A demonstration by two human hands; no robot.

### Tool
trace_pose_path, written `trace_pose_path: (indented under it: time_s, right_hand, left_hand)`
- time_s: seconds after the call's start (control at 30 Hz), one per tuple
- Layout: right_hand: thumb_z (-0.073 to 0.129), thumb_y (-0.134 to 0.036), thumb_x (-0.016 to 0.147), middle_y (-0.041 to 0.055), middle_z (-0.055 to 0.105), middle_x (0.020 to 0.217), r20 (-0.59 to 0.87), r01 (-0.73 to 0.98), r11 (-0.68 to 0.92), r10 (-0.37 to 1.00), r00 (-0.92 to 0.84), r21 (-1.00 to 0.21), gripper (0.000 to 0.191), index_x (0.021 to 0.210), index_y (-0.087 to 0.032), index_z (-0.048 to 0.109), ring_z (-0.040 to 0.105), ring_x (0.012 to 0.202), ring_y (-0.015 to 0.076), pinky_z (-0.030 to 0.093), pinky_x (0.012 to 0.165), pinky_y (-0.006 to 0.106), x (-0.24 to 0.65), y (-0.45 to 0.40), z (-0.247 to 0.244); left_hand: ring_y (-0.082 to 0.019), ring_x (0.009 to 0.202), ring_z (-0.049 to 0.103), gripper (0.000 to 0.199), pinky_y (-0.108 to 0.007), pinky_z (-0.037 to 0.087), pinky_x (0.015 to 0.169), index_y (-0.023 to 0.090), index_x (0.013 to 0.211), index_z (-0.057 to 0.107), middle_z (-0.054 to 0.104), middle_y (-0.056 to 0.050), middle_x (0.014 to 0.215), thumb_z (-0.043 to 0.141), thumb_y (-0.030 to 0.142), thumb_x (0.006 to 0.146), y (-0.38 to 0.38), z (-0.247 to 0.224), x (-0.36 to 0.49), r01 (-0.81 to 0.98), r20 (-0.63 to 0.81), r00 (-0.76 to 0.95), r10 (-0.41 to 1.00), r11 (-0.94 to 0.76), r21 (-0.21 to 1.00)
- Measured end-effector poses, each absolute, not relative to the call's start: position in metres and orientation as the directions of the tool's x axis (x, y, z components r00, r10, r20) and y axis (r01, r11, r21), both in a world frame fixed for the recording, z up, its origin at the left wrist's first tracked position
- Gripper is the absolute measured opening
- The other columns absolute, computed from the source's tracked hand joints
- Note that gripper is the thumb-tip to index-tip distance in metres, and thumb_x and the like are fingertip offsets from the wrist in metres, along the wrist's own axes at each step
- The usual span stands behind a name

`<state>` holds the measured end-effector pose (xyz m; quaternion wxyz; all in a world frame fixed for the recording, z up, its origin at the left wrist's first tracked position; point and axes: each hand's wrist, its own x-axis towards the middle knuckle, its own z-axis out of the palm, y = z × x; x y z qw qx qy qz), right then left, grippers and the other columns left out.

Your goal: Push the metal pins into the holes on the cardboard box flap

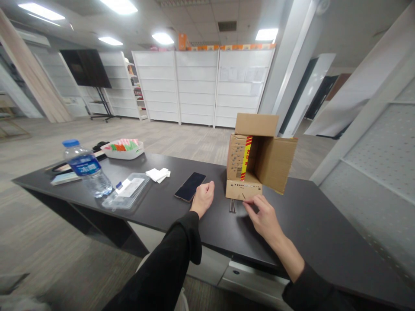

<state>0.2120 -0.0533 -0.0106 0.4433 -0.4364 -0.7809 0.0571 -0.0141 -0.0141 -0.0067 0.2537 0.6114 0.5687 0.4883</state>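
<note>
An open cardboard box [235, 162] stands on the dark table [311, 220], its mouth facing me and its flaps spread. Its lower front flap [241, 190] has a row of small holes. Just in front of that flap lie several thin nails [232, 206]. My right hand [263, 216] pinches a single nail [244, 196] between thumb and finger at the flap's right part. Left of the box, my left hand [203, 198] is closed beside the phone [190, 186]; whatever it may hold is hidden inside the fingers.
Leftward on the table are folded white tissues [158, 174], a clear plastic case [127, 192], a water bottle [88, 168] and a white basket [123, 150] with colourful packets. A perforated white panel [382, 168] stands along the right side.
</note>
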Motion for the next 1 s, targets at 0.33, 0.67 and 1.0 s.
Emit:
trace_pose_path:
  time_s: [0.33,0.67,1.0]
  right_hand:
    - [0.053,-0.024,0.091,0.0045,0.064,0.08,0.524,0.595,0.612,0.779,-0.344,-0.521,0.014,0.08,-0.021,0.062,0.06,0.079,0.0208,0.049,0.072,0.035,0.207,-0.064,-0.024]
    - [0.052,-0.02,0.092,0.005,0.068,0.088,0.469,0.631,0.618,0.78,-0.414,-0.47,0.016,0.09,-0.022,0.068,0.061,0.085,0.021,0.048,0.079,0.037,0.206,-0.062,-0.027]
    - [0.051,-0.017,0.092,0.0058,0.069,0.092,0.448,0.628,0.631,0.772,-0.45,-0.455,0.02,0.094,-0.023,0.07,0.061,0.088,0.0214,0.047,0.08,0.038,0.206,-0.061,-0.029]
  left_hand:
    - [-0.009,0.057,0.023,0.048,-0.028,0.016,0.056,0.021,0.059,0.021,0.021,0.005,0.057,0.033,0.055,0.09,-0.014,-0.007,-0.014,0.46,0.308,-0.124,0.943,-0.22,0.86]
    - [-0.009,0.056,0.022,0.048,-0.028,0.016,0.055,0.021,0.058,0.021,0.021,0.005,0.056,0.033,0.054,0.091,-0.014,-0.006,-0.014,0.464,0.308,-0.136,0.942,-0.214,0.86]
    - [-0.009,0.056,0.023,0.047,-0.028,0.017,0.056,0.021,0.059,0.021,0.021,0.005,0.057,0.033,0.054,0.091,-0.015,-0.004,-0.014,0.463,0.302,-0.133,0.944,-0.21,0.861]
